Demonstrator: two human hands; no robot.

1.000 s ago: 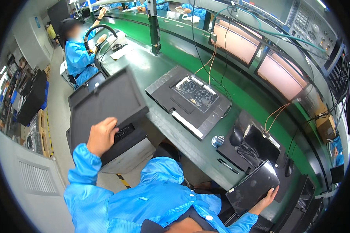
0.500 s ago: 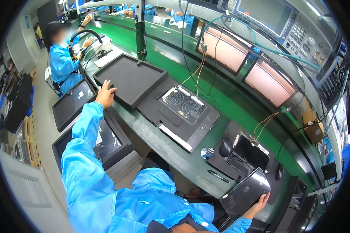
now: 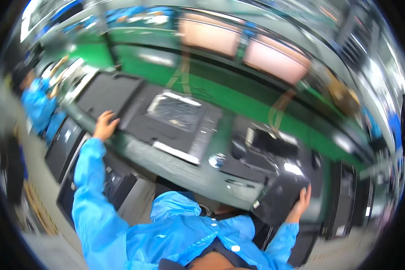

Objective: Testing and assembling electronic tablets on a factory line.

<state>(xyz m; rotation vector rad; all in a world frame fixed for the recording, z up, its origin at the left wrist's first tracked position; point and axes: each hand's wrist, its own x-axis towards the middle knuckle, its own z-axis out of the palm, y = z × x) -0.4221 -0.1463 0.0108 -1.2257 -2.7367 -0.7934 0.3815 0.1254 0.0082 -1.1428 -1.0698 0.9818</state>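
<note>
My left hand [image 3: 105, 125] is at the front edge of a flat black tray [image 3: 107, 95] on the bench, fingers apart and nothing seen in them; blur hides whether it touches the tray. With my right hand [image 3: 300, 204] I grip a glossy black flat panel [image 3: 281, 198] by its right edge. The panel is tilted over the front edge of the bench, a bright reflection on its upper part. Just beyond it lies a smaller dark screen [image 3: 274, 143] on a black mat, with a cable running to it.
A black fixture board [image 3: 173, 112] with a clear-covered plate stands mid-bench. A mouse [image 3: 238, 147], a round shiny item [image 3: 217, 160] and a pen [image 3: 239, 183] lie near the panel. Black trays [image 3: 65, 143] stand low at left. A person in blue [image 3: 39, 105] works at far left. Two lit monitors [image 3: 276, 58] stand behind.
My view has swung, shifting the bench leftward in the picture and blurring it. My right hand still holds the panel, now a little higher in view. My left hand stays by the tray's edge.
</note>
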